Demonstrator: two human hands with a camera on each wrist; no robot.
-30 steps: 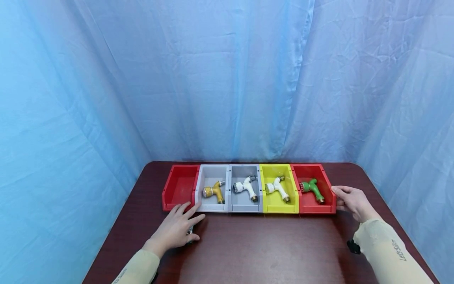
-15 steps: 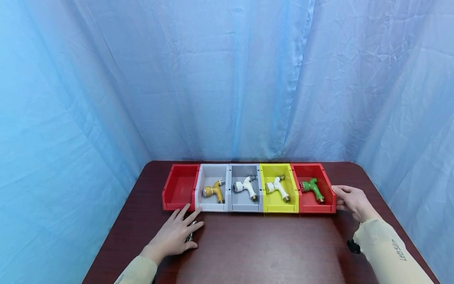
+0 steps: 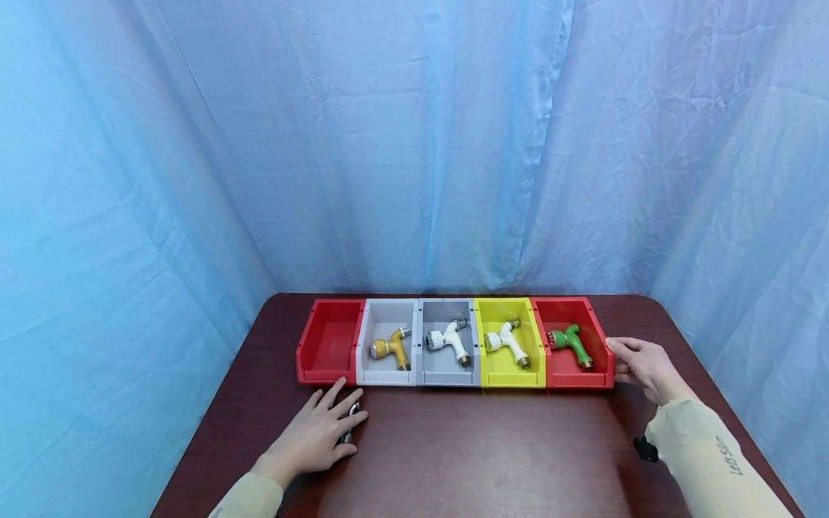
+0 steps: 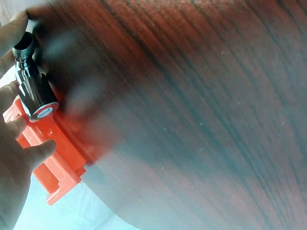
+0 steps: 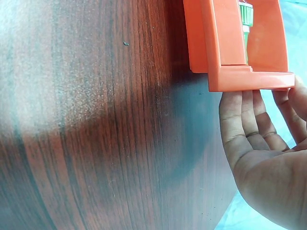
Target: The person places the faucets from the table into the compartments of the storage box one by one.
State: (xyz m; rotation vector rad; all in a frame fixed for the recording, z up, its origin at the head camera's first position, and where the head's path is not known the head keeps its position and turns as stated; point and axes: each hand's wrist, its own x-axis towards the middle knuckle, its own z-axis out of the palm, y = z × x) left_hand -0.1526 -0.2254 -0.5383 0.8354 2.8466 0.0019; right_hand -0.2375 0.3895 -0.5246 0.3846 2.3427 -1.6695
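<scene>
My left hand (image 3: 311,432) lies over a shiny metal faucet (image 4: 34,88) on the table, its fingers spread. Part of that faucet is hidden beneath the fingers; it looks dark and glossy in the left wrist view, with a round pale label on one end. Just beyond the fingertips stands the left red bin (image 3: 332,334), with nothing seen inside. At the other end of the row, my right hand (image 3: 648,370) touches the outer side of the right red bin (image 3: 579,381) with extended fingers. A green faucet (image 3: 573,344) lies in this bin.
Between the red bins stand a white bin (image 3: 391,313) with a yellow faucet (image 3: 391,348), a grey bin (image 3: 447,311) with a white faucet (image 3: 451,342), and a yellow bin (image 3: 505,309) with another white faucet (image 3: 508,343). Blue curtains (image 3: 414,144) surround the dark wooden table (image 3: 486,446).
My left hand has drawn back slightly from the bins, toward the lower left, exposing more of the metal faucet. The right hand keeps its place at the right red bin.
</scene>
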